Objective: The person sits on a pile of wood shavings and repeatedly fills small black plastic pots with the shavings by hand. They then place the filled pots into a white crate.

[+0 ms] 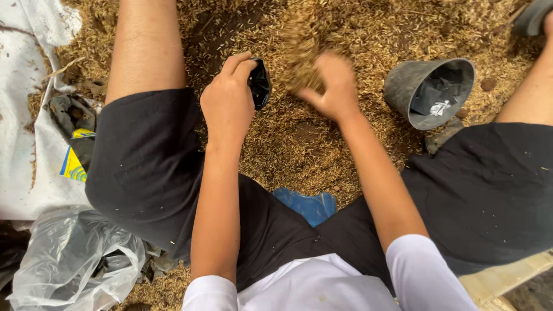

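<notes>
My left hand (227, 101) grips a small black plastic bag (260, 83) by its rim and holds it open above a heap of rice husk (299, 138) on the ground. Just right of the bag is my right hand (330, 85), blurred with motion, with a clump of husk at its fingers and loose husk flying above it. I sit with my legs spread on either side of the heap.
A grey plastic pot (429, 92) lies tipped on its side at the right with dark scraps inside. White sacking (23, 115) and a yellow-blue packet (74, 164) lie at the left, a clear plastic bag (75, 259) at the lower left, a blue object (308, 204) between my thighs.
</notes>
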A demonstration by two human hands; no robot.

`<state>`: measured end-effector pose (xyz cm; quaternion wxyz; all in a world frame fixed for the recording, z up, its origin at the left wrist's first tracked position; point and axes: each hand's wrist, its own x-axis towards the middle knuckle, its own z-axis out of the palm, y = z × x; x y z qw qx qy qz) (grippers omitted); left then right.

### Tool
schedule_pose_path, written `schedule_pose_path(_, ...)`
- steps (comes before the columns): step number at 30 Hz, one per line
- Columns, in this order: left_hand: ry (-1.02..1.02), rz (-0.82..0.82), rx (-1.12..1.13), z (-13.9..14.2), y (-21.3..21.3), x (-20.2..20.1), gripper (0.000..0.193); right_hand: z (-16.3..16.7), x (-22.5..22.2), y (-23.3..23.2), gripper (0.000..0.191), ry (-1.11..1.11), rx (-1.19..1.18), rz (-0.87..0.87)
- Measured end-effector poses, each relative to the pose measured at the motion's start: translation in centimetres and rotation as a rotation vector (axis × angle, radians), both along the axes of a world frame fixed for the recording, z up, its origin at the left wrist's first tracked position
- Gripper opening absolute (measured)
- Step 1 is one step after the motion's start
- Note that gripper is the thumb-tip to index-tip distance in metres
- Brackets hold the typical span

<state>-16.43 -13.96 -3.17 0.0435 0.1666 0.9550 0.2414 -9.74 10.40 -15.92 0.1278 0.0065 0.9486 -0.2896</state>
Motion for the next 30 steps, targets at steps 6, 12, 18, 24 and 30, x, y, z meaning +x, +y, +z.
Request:
schedule_pose_path(6, -0.049, -0.073, -0.025, -1.4, 1.3, 3.7, 0.04, 2.0, 11.0, -7.4, 0.102, 0.141, -0.05, 0.182)
schedule_pose_path(12, -0.088, -0.09, -0.06, -3.4, 2.8, 8.8, 0.043, 0.9, 16.0, -8.4, 0.051, 0.402, 0.181, 0.301)
schedule_pose_path(18, -0.092, -0.095, -0.098, -5.6, 4.2, 12.5, 0.045, 4.4, 12.8, -4.7, 0.046, -0.11, -0.507, -0.643)
schedule_pose_path(24, -0.189, -0.127, 0.105, -7.7, 6.7, 14.9, 0.041, 7.8, 11.8, -3.7, 0.057, -0.297, -1.287, -1.112)
schedule_pose_path(30, -0.484, -0.077, 0.152, -8.7, 6.1, 15.2, 0.047, 7.1, 13.3, -2.5, 0.067, -0.139, -0.698, -0.502)
